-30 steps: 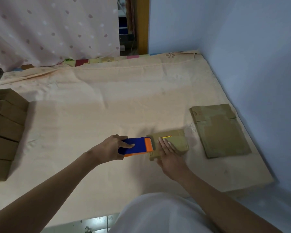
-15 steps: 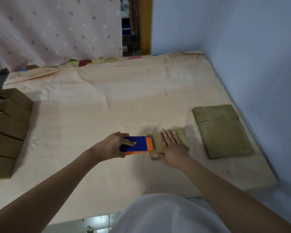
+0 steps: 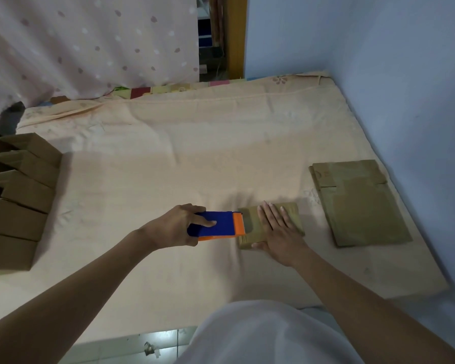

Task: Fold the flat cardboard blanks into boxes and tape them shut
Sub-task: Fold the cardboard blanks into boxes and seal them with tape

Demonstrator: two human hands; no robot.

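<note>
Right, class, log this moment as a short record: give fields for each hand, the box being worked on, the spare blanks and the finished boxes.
left hand: grips the blue and orange tape dispenser at the box's left end
right hand: pressed flat on the small box
flat blanks: stacked to the right, near the wall
folded boxes: row at the left edge
surface: peach sheet
</note>
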